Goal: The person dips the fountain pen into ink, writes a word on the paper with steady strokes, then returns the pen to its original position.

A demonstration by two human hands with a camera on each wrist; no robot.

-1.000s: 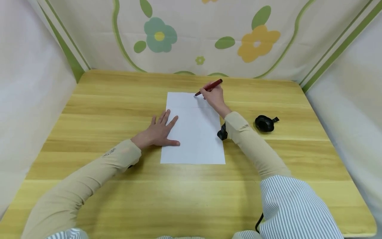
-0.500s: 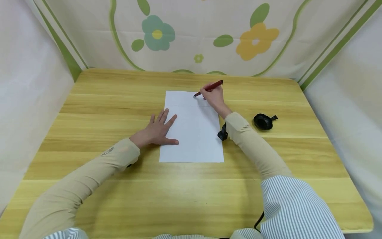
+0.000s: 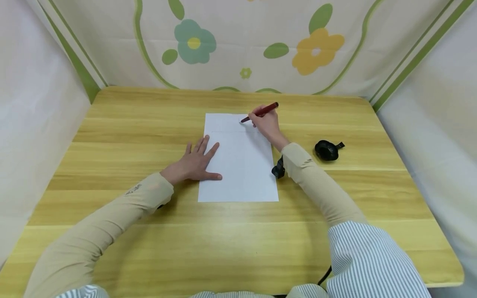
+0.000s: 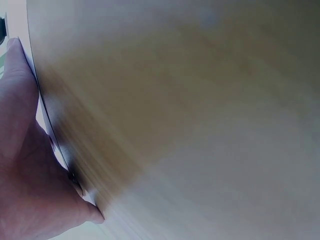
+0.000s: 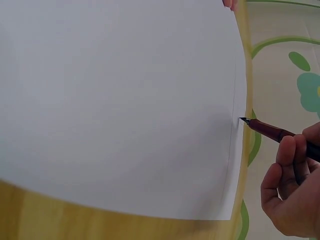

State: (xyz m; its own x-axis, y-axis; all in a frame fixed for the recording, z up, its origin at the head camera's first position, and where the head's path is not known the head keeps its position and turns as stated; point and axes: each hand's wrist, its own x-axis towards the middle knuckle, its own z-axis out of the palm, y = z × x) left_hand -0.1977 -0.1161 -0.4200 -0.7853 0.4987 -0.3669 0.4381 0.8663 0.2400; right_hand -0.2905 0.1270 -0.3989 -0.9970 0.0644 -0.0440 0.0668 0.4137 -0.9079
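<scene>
A white sheet of paper [image 3: 240, 165] lies on the wooden table with a thin line across its upper part. My left hand [image 3: 193, 163] rests flat on the paper's left edge, fingers spread. In the left wrist view, that hand [image 4: 30, 150] shows at the left side. My right hand [image 3: 267, 123] grips a dark red fountain pen [image 3: 263, 110], its tip at the paper near the top edge, beside a short faint stroke. In the right wrist view, the pen's metal nib [image 5: 244, 119] is at the paper between the ruled line and the edge.
A black round object with a short tab [image 3: 326, 150] lies on the table [image 3: 369, 194] to the right. Something small and black [image 3: 278, 169] shows beneath the right wrist. A flowered curtain [image 3: 231, 49] hangs behind the table.
The pen tip has moved slightly toward me, and a short faint stroke now shows beside it. My left hand stays on the paper; the whole head view has shifted a little.
</scene>
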